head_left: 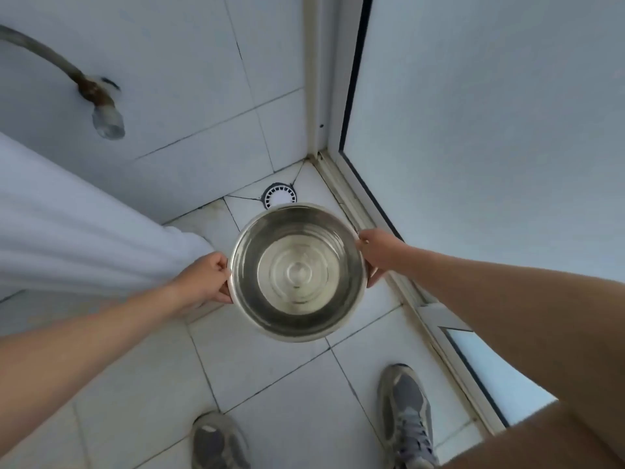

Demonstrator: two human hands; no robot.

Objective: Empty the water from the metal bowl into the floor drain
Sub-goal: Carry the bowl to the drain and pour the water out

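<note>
Because the bowl [248, 275] is seen from straight above, most of each hand's fingers are hidden under its rim. The left hand [206, 277] shows a thumb curled onto the left edge with knuckles tucked below, and the right hand [375, 252] shows a thumb on the opposite edge with fingertips peeping out beneath, so both grip the rim, one on each side. Between the hands the bowl hangs level in the air above the floor [270, 374], with clear water [299, 275] lying in its bottom. How deep the water is cannot be told, as only rings of reflection mark it. Just beyond the hands the drain [280, 194] sits in the floor's corner, its near edge covered by the bowl's far rim, so only its slotted far part shows. Left of the left hand a white ribbed mass [84, 225] runs off the frame edge. Whether it is cloth or a casing is unclear, and it hides the floor behind that hand. Far beyond the left hand a hose [40, 49] comes in from the frame edge and meets the wall [189, 79] at a rusty fitting [93, 89] whose lower end is blurred. Right of the right hand a door frame [316, 79] and a frosted panel [490, 113] rise from a sill [345, 191] that passes under that hand. Nearer than the hands, the left shoe [216, 441] is cut by the bottom edge, the right shoe [406, 414] is mostly whole, and a bare leg [548, 441] fills the corner beside it.
</note>
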